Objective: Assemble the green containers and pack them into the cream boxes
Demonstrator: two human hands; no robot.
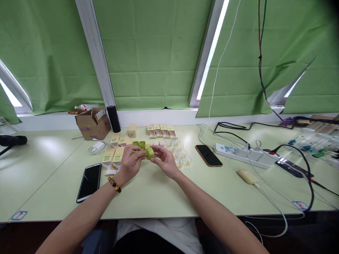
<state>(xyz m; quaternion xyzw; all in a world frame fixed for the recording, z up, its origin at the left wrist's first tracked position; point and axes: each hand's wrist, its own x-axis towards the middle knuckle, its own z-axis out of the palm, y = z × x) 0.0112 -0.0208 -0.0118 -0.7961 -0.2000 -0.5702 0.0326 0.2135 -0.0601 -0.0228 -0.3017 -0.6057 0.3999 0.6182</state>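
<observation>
My left hand (131, 163), with a beaded bracelet at the wrist, is closed with its fingertips on a small green square container (149, 152). My right hand (166, 161) grips that same container from the other side, thumb below and fingers above. Just behind my left hand stand several more green square containers (142, 144), partly hidden by the fingers. Beside my right hand lie several clear plastic pieces with yellow centres (180, 155). Cream paper boxes with green labels (118, 155), their flaps open, lie to the left of my left hand.
More cream boxes (161, 131) stand in a row farther back. A cardboard carton (93, 125) and black cylinder (113, 119) stand at back left. One phone (89, 181) lies left, another phone (209, 155) right. A power strip (243, 155) with cables and a cream mouse-shaped object (248, 176) are farther right.
</observation>
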